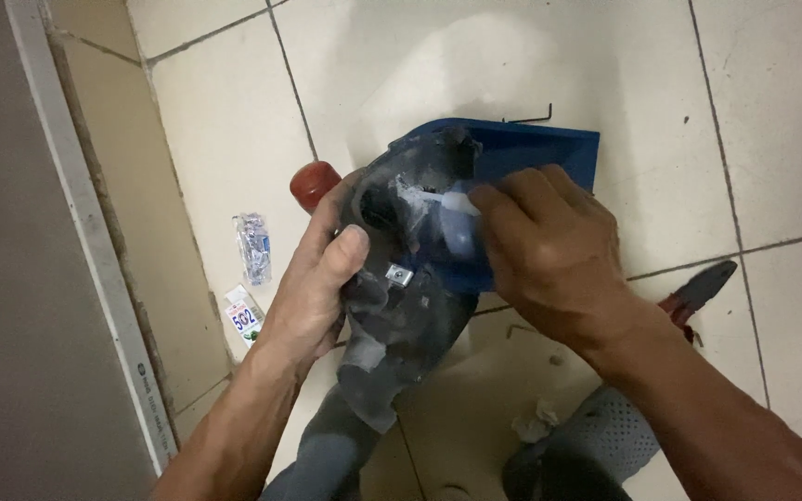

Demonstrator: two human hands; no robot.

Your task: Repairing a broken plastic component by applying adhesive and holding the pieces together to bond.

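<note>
Right now your left hand (322, 278) is clenched around the grey side of a blue-and-grey plastic panel (420, 278), thumb pressed on its face just beside a small metal clip (400, 274). Your right hand (549, 250) pinches a small whitish glue tube (452, 202), its tip touching the panel's cracked upper part; the nozzle is blurred, so contact is probably there. Pliers (703, 289) lie on the tiled floor (225, 111) beyond your right wrist. A torn glue wrapper (253, 246) lies left of your left hand.
</note>
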